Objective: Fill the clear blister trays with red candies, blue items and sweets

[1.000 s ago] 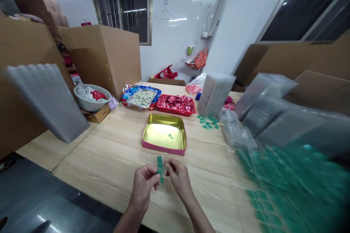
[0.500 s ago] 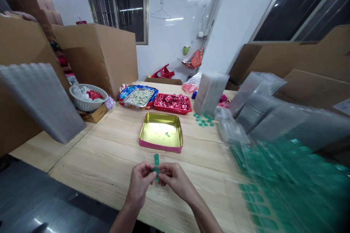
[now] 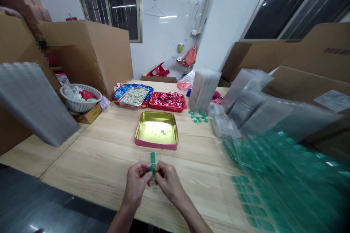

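Note:
Both hands meet at the near part of the table, over a thin clear plastic sheet or tray (image 3: 144, 157) with a line of green pieces (image 3: 152, 157) down its middle. My left hand (image 3: 136, 182) is closed, its thumb and fingers pinching a small green piece (image 3: 151, 168). From the other side my right hand (image 3: 170, 181) pinches at the same piece, fingertips close to the left ones. The fingers partly cover the piece, so its exact kind is unclear. Just beyond the hands stands an open gold-lined tin (image 3: 156, 145) with a few green scraps inside.
Behind the tin are a red basket (image 3: 168, 108) of shiny red packets and a metal tray (image 3: 122, 100) of small pale bits. Loose green pieces (image 3: 198, 117) lie to the right. Clear plastic packs (image 3: 205, 89) and stacked green-filled trays (image 3: 284, 174) crowd the right side.
The whole view has shifted slightly, with the scene sliding left. Both hands stay together at the green piece, and their fingertips have moved only a little.

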The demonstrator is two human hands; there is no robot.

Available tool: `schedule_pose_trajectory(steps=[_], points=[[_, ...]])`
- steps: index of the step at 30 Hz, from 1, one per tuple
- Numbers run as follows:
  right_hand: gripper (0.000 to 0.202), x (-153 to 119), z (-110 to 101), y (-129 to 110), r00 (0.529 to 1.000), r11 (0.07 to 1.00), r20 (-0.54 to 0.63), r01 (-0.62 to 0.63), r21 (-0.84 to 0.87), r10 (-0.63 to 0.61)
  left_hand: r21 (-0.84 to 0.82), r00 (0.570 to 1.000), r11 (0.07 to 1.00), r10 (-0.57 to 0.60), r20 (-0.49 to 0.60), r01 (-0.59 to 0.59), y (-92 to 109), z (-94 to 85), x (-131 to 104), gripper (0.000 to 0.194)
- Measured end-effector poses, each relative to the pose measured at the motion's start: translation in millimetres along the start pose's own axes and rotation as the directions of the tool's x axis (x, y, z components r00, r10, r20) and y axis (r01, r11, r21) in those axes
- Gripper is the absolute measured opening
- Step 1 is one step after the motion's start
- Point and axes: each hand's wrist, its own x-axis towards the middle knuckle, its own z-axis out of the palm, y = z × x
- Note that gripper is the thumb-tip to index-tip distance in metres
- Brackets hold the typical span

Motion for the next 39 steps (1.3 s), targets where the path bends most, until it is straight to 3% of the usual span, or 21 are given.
schedule_pose_trajectory(steps=[4,6,8,11,13,15,17,23,30,39], points=[[0.014,1,4,10,0.970,0.973,-0.136,0.180,-0.145,-0.200,-0.084,0.999,0.996,-0.042,0.002,0.042,4,-1.0,-1,0.010],[0.012,6,-2,20,0.969,0.988,-0.198,0.132,-0.082,-0.146,-0.136,0.995,0.987,-0.087,0.040,0.091,7,-3.4,-2,0.012],[0.009,12,-12,29,0.975,0.994,-0.217,-0.020,0.111,0.044,-0.178,0.989,0.974,-0.131,0.069,0.142,9,-6.5,-2,0.014],[0.007,15,-24,32,0.959,0.861,-0.050,-0.226,0.455,0.278,-0.230,0.979,0.952,-0.190,0.074,0.202,10,-9.4,-1,0.019],[0.007,12,-27,27,0.961,0.769,0.046,-0.245,0.590,0.271,-0.260,0.972,0.937,-0.220,0.079,0.233,9,-8.9,1,0.024],[0.003,8,-25,20,0.973,0.725,0.068,-0.212,0.655,0.222,-0.276,0.968,0.928,-0.236,0.090,0.252,7,-7.1,1,0.028],[0.011,4,-22,15,0.978,0.705,0.067,-0.189,0.683,0.198,-0.282,0.965,0.923,-0.245,0.090,0.261,5,-5.1,1,0.029],[0.013,0,-20,11,0.952,0.604,0.196,-0.302,0.738,0.237,-0.237,0.969,0.939,-0.241,0.059,0.248,2,-1.1,1,0.028],[0.025,-4,-20,5,0.957,0.745,0.213,-0.288,0.601,0.197,-0.159,0.990,0.977,-0.135,0.039,0.139,-2,2.8,-1,0.022],[0.012,-2,-17,9,0.970,0.914,0.214,-0.188,0.360,0.115,0.044,0.999,0.998,-0.037,-0.001,0.037,-11,5.2,1,0.014]])
